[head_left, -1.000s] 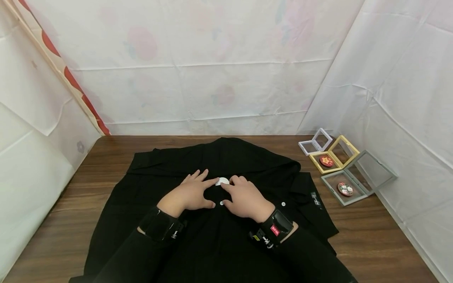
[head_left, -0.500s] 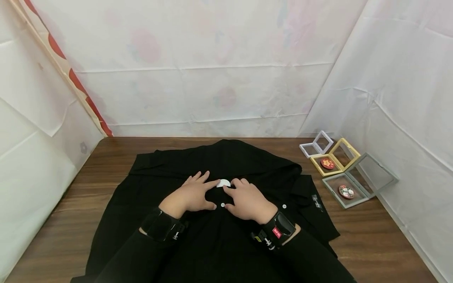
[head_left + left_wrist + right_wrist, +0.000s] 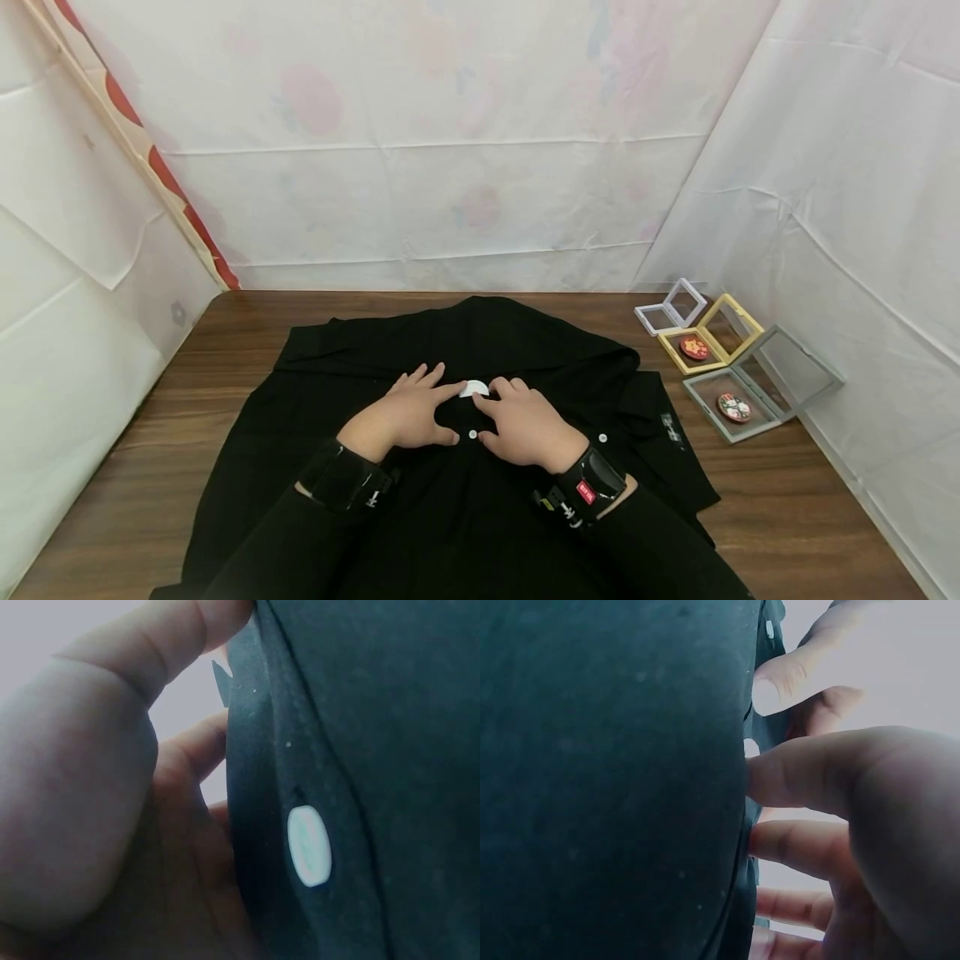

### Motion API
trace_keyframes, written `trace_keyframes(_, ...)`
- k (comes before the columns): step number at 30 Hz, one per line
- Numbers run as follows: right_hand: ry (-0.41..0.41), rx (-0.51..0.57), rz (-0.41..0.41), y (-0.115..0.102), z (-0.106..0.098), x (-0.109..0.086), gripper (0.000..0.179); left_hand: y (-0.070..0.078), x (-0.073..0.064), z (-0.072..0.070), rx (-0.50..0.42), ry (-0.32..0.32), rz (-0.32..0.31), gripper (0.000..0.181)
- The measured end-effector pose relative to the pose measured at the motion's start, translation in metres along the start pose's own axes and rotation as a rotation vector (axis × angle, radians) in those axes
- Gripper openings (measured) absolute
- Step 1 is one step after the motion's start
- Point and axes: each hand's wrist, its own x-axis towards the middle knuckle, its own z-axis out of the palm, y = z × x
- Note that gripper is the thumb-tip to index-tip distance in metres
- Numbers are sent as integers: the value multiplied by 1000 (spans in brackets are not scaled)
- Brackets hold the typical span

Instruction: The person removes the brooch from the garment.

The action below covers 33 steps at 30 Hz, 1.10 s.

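Note:
A black shirt (image 3: 258, 450) lies spread on the wooden table under both hands. My left hand (image 3: 408, 408) rests on it left of the middle, fingers spread, thumb toward a small white button (image 3: 472, 434). On the other side, my right hand (image 3: 525, 425) touches the cloth with thumb and fingertips, fingers slightly bent. Between the two index fingers shows a white rounded piece (image 3: 474, 388), its lower edge straight; its kind is unclear. The left wrist view shows a white button (image 3: 309, 846) up close, beside the placket. Fingertips touch the cloth edge in the right wrist view.
At the right stand open clear-windowed cases: a small white one (image 3: 658, 318), a yellow one (image 3: 681, 364) with a red round piece, and a grey one (image 3: 742, 433) with a patterned round piece. White cloth walls (image 3: 480, 150) bound the table (image 3: 817, 517).
The whole head view has shifted slightly downward and right. Both hands keep the same places on the shirt, with no clear movement of the cloth.

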Motion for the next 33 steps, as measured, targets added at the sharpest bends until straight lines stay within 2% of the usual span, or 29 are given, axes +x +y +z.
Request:
trace_keyframes(13, -31, -7, 21, 1, 2, 2, 58, -2, 0, 1, -10, 1, 8, 83)
trace_keyframes(19, -28, -18, 17, 0, 1, 3, 58, 0, 0, 1, -8, 6, -5, 82)
trace_keyframes(26, -26, -69, 35, -1, 2, -3, 58, 4, 4, 4, -22, -1, 13, 83)
trace_keyframes(33, 6, -99, 7, -6, 0, -2, 58, -3, 2, 3, -15, 0, 8, 82)
